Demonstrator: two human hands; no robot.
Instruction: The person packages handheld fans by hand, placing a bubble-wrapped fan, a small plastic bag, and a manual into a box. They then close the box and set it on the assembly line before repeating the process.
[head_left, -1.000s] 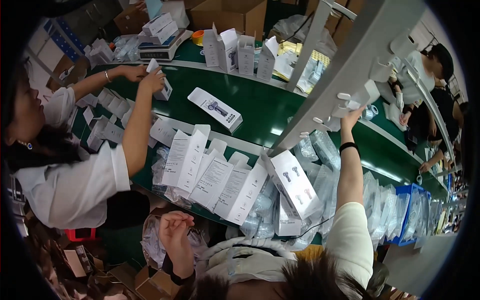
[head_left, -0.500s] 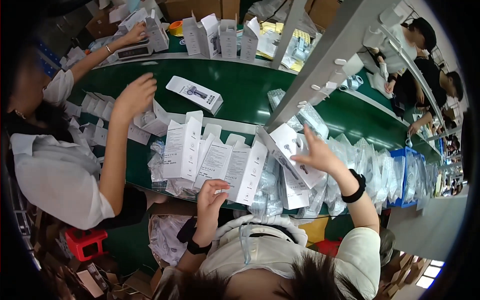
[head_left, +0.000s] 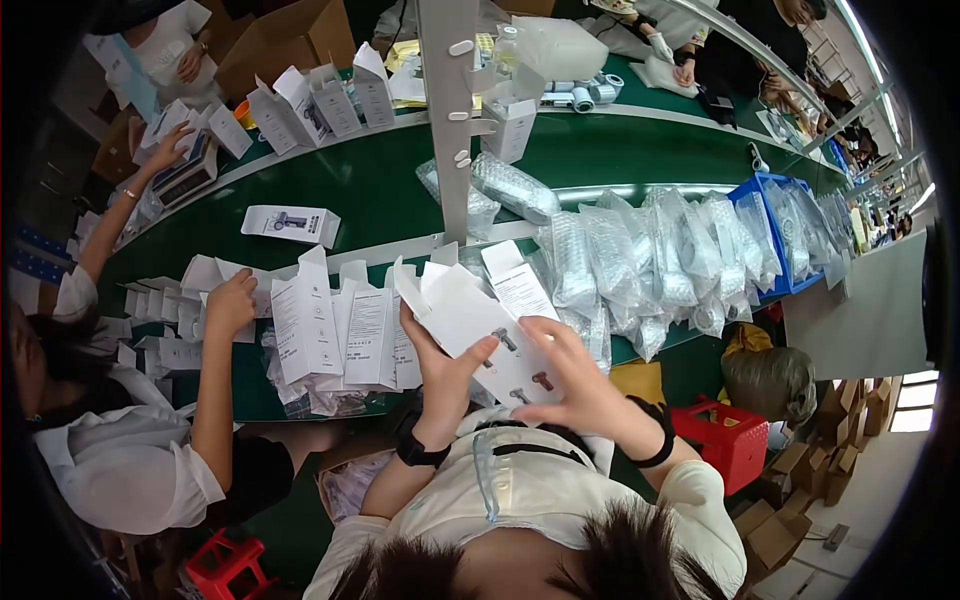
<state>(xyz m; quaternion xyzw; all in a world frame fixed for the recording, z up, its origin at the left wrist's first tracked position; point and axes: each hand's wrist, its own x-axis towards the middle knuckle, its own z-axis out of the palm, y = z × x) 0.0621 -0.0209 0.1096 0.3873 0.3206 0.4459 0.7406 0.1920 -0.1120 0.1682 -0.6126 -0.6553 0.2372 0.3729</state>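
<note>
A white carton [head_left: 465, 325] with small pictures of handheld devices on its face is tilted in front of my chest, its end flaps raised at the upper left. My left hand [head_left: 445, 385] is closed round its left side, thumb across the printed face. My right hand [head_left: 575, 375] is closed about its lower right end, fingertips on the face and thumb near the bottom edge. Just behind it leans another white carton [head_left: 520, 285] covered in small print. To the left, several open-flapped cartons [head_left: 305, 325] stand in a row on the green table [head_left: 390, 180].
Bubble-wrapped packages [head_left: 650, 250] are heaped to the right, beside a blue crate [head_left: 765, 230]. A grey metal post [head_left: 450, 130] rises beyond my hands. A closed carton [head_left: 290, 224] lies at the far left. A co-worker's hand [head_left: 230, 300] reaches among cartons on the left.
My left hand has moved up and taken hold of the carton, which came left from the right-hand side and turned. My right hand has come in toward it. The view has swung right.
</note>
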